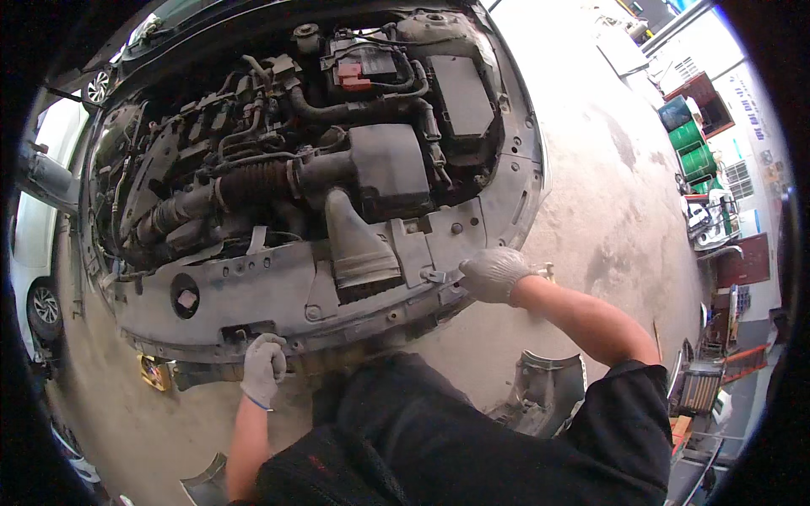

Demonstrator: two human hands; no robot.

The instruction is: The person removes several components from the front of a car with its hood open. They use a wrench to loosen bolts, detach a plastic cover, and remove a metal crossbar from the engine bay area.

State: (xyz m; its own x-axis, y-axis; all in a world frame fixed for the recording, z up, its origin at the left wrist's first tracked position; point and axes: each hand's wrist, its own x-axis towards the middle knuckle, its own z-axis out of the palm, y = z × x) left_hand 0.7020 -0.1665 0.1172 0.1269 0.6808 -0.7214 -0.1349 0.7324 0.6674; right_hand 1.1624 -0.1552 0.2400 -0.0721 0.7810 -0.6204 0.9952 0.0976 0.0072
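In front of me is the open engine bay of a car, with a dusty grey front panel (253, 282) along its near edge. My right hand (494, 276), in a pale knit glove, is closed on a shiny metal wrench (442, 276). The wrench's tip rests at the panel's right part, beside the air intake duct (358, 244). My left hand (265, 371), gloved too, has its fingers curled at the panel's front edge, just below the hood latch opening (246, 331). Whatever lies inside those fingers is hidden.
A black air filter box (390, 169) and a battery with a red terminal cover (354, 78) sit in the bay. Removed body panels (548, 392) lie on the floor beside me. Green drums (697, 163) stand far right; a white car (38, 253) is at left.
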